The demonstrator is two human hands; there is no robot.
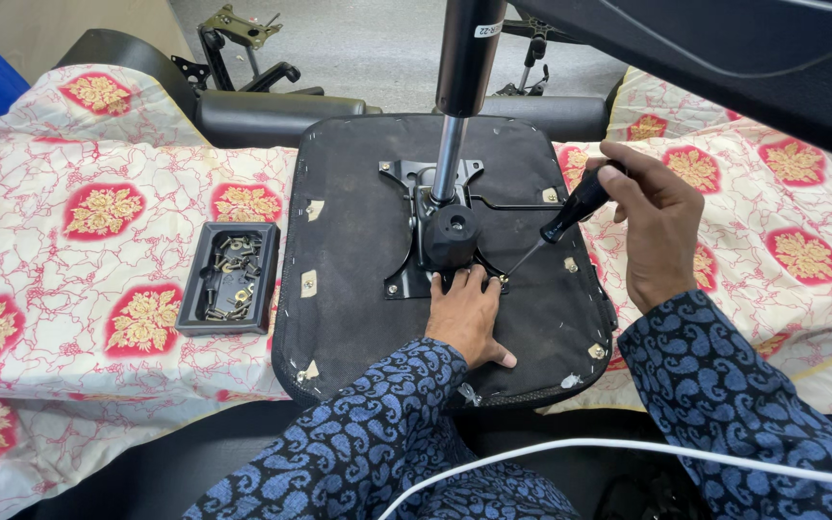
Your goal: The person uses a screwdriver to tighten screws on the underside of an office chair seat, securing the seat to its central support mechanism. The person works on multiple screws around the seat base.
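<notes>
Under your head camera: an office chair seat point(358, 241) lies upside down on the counter, so its black fabric underside faces up and the metal mounting plate point(416, 207) is reachable.
Left hand point(464, 313): you've got it flat, fingers spread, pressing by the plate's near edge; it grips nothing and looks to be steadying things beside the screw point.
Right hand point(657, 226): closed around a black-handled screwdriver point(560, 223), held slanted so the tip meets the plate's near right corner, just beside your left fingertips.
Gas cylinder point(459, 96): stands upright from the mechanism and crowds the middle, which would explain the side approach.
Parts tray point(230, 276): black, holding screws and bolts, just left of the seat.
Cloth point(98, 221): a red and gold floral cover under everything.
Behind: more black chair parts point(243, 58) on the floor.
Foreground: a white cable point(628, 448) crosses over your sleeves.
</notes>
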